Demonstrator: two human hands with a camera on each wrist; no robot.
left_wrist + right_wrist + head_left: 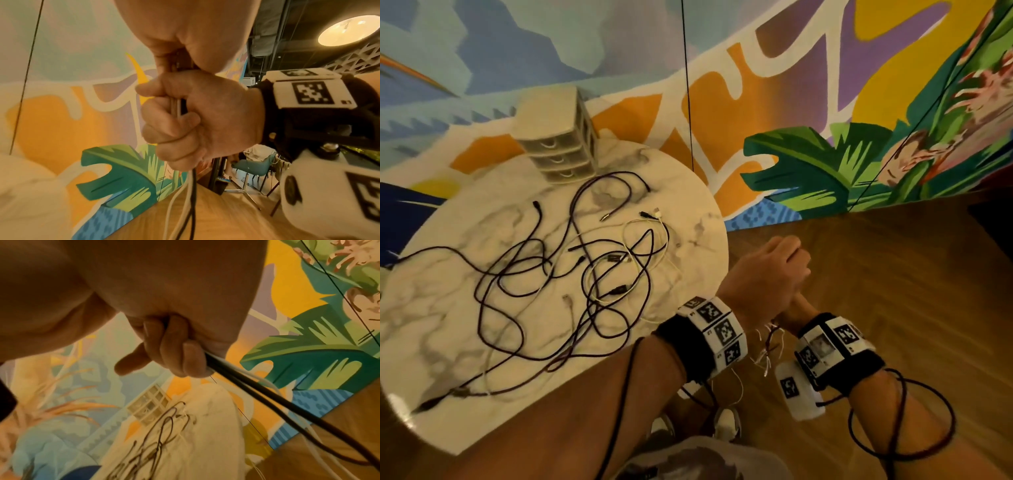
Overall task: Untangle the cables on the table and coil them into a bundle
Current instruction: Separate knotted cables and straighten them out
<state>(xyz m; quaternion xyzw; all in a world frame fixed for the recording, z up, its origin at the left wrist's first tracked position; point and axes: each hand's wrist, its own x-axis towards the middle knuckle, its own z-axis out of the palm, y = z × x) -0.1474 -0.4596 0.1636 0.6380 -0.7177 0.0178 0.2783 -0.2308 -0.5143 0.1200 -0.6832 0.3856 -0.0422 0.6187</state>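
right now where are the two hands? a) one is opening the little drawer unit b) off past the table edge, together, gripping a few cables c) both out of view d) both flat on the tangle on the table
b: the left hand and right hand are closed together beside the table, above the wood floor, gripping dark and white cables, while the tangle lies untouched.

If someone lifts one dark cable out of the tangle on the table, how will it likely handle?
Probably floppy: the dark cables lie in loose curves on the marble table. Likely to snag, since they cross the white cable many times. Probably light.
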